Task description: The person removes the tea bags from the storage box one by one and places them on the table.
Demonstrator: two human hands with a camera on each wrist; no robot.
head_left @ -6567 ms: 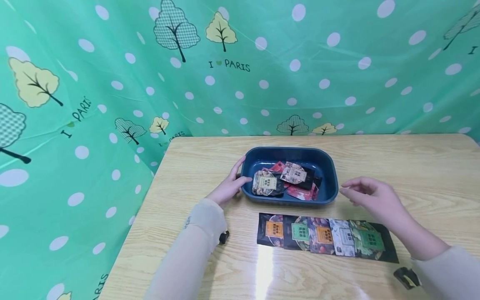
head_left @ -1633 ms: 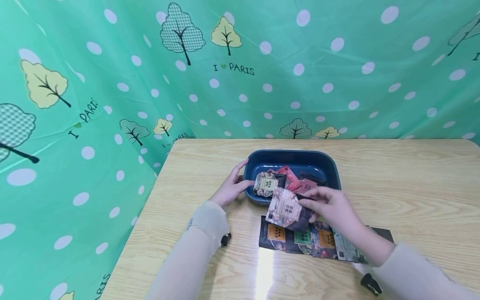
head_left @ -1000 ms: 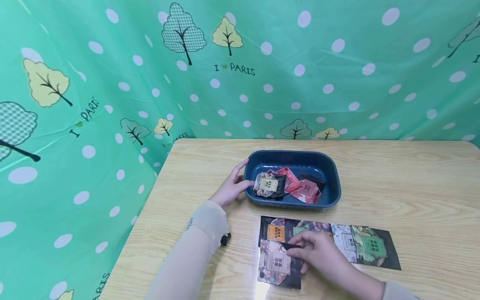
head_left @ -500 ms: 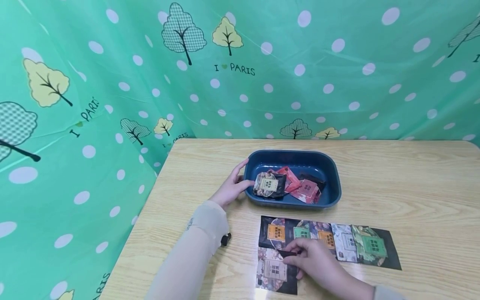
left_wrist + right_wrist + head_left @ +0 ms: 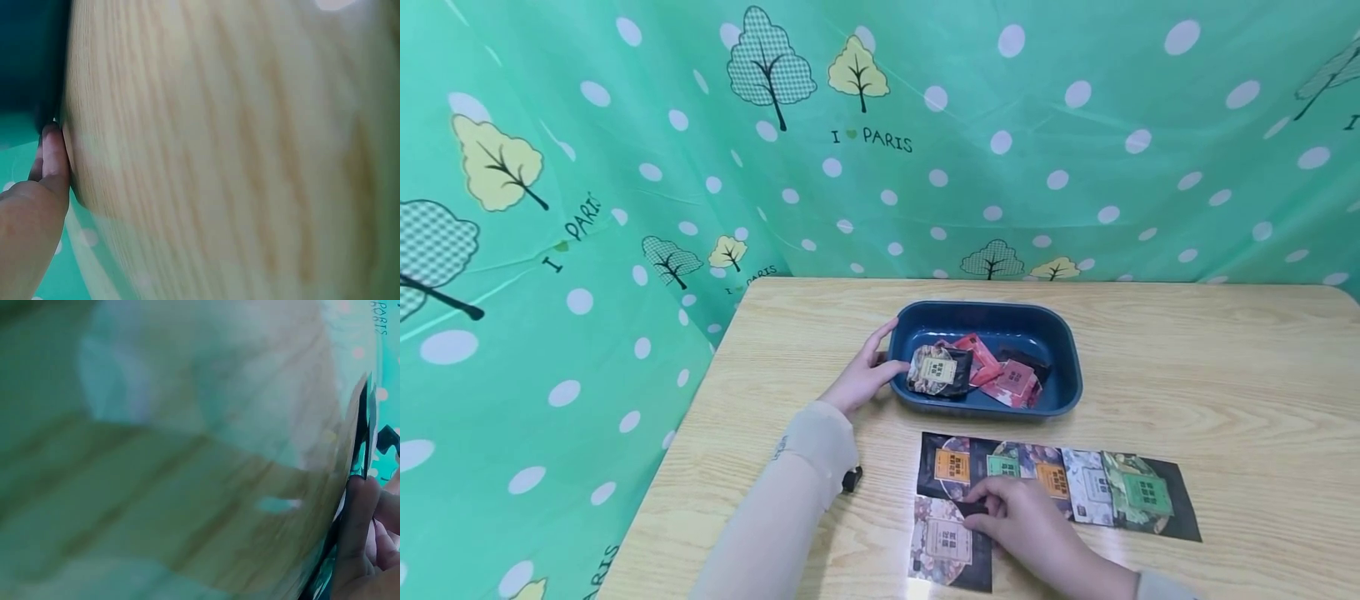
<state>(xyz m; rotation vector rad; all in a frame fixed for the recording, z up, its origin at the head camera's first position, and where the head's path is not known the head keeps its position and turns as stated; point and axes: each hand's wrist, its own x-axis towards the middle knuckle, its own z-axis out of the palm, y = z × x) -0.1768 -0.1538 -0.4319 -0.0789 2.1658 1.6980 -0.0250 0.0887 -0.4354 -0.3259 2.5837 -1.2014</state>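
In the head view, my right hand (image 5: 1026, 521) pinches the upper right edge of a black sachet with a pale floral print (image 5: 946, 542), which lies on the table. That same hand (image 5: 365, 531) grips the thin sachet edge in the right wrist view. My left hand (image 5: 863, 373) holds the left end of a dark blue bin (image 5: 1063, 383), thumb over the rim; some fingers are hidden. Inside the bin lie a black sachet with a cream label (image 5: 938, 371) and several red or pink sachets (image 5: 1013, 382).
Just beyond the pinched sachet runs a row of overlapping sachets with orange, green and white labels, such as the green one (image 5: 1146, 493) at the right end. The wooden table (image 5: 1210, 358) meets a green printed curtain (image 5: 925, 150) at the back.
My right hand has lifted the floral sachet out of the bin and laid it below the row's left end, then shifted it slightly down and left. My left hand stays at the bin.
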